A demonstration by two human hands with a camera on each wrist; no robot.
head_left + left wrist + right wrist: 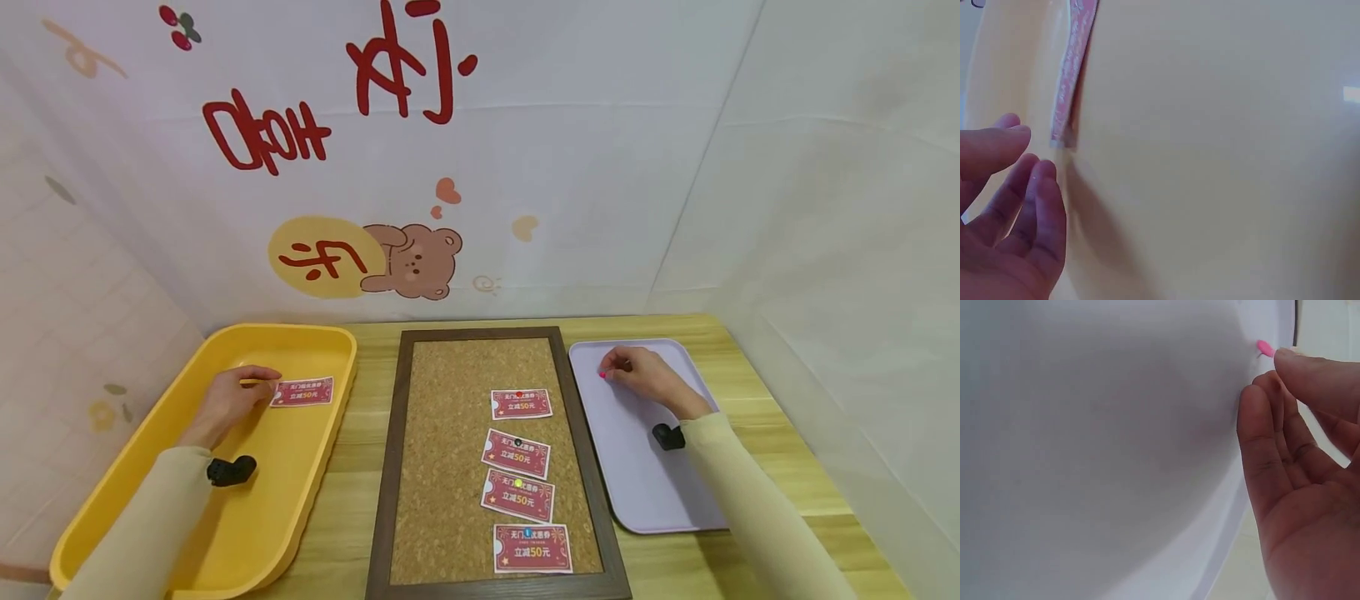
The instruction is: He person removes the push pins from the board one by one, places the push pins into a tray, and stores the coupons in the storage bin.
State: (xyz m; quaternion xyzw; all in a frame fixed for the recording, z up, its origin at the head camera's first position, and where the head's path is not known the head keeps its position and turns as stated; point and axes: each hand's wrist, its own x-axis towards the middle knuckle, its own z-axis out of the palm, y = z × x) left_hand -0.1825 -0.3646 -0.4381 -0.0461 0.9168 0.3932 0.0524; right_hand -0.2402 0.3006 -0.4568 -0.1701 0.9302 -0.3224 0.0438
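Our cream sleeves (765, 500) lie nearest. We judge this the picking-up step: our right hand (648, 377) narrowly pinches a pink pushpin (1264, 348) over the lilac tray (637, 475), while our left hand (227, 402), fingers loosely parted, stops just beside a red coupon (303, 392) in the yellow tub (258, 533). Next calls for gripping that coupon's edge, we think.

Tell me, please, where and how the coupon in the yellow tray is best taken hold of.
I'd pinch the coupon by its left short edge, coming from the left, thumb and fingertips on opposite faces. It is thin and flexible-looking, that end lies right by the left hand's fingertips, and the opposite end points toward the right wall of the yellow tray.
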